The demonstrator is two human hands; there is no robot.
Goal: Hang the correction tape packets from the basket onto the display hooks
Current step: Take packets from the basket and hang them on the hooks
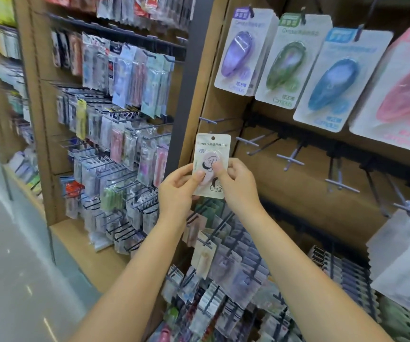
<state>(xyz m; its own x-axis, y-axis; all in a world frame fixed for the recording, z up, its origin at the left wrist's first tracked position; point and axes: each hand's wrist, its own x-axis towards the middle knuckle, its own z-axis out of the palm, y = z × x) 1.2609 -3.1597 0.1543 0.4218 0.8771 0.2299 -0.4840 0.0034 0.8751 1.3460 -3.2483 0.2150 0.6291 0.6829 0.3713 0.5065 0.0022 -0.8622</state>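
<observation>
Between both hands' fingers: packet, upright.

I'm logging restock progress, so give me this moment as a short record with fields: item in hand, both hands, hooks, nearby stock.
item: cream correction tape packet, upright, hang hole at top, not on a hook
left hand: pinches the packet's left edge
right hand: pinches its right side
hooks: bare hooks in the row to the right of the packet
nearby stock: purple packet, green packet and blue packet hang above

Cream correction tape packet upright below bare hooks.
</observation>
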